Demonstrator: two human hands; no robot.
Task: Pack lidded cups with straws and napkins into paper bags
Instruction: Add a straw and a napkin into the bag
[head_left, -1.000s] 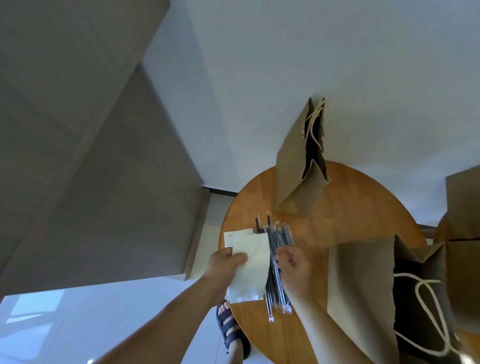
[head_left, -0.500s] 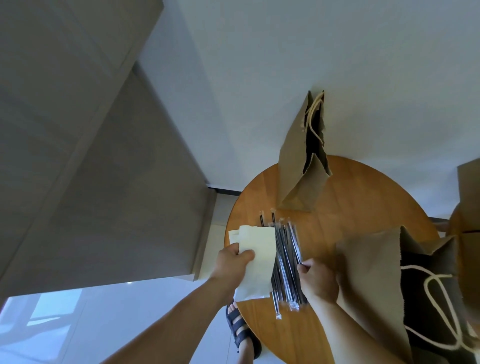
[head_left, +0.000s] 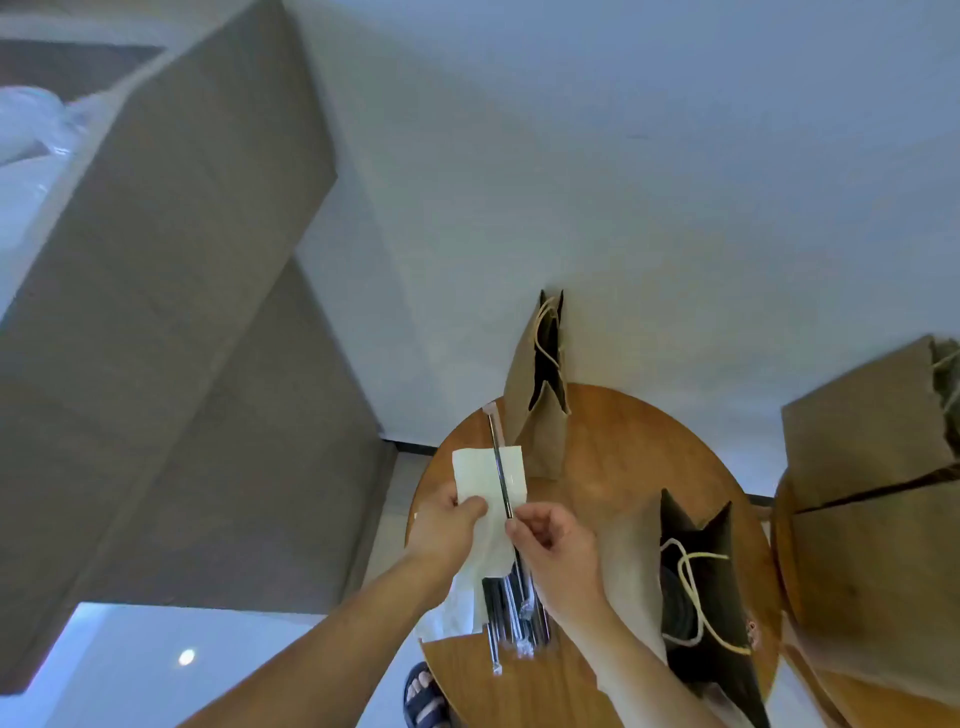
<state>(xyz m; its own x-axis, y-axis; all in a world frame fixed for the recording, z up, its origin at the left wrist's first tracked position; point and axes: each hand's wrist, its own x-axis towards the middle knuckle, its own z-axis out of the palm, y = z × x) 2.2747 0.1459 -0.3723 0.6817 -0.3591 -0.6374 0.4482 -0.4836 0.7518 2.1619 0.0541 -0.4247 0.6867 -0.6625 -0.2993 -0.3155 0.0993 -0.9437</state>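
now soft white napkin (head_left: 488, 467) in left fingers' (head_left: 470, 506) pinch, slim wrapped straw (head_left: 500, 462) in right fingers' (head_left: 524, 525) pinch

Home-like room, round wooden table (head_left: 613, 457), plain white wall (head_left: 623, 182), glossy tiled floor (head_left: 130, 670)

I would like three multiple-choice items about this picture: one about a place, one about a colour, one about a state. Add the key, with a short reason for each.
1. Where is the single straw? A in a drawer; B pinched by the right hand, across the napkin; C in a cup.
2. What colour is the napkin? A white; B red; C black.
3. The mouth of the near paper bag is: A taped; B stapled; C open.
Key: 1 B, the hand pinches its lower end; 2 A, it looks plain white; 3 C, its dark inside shows.
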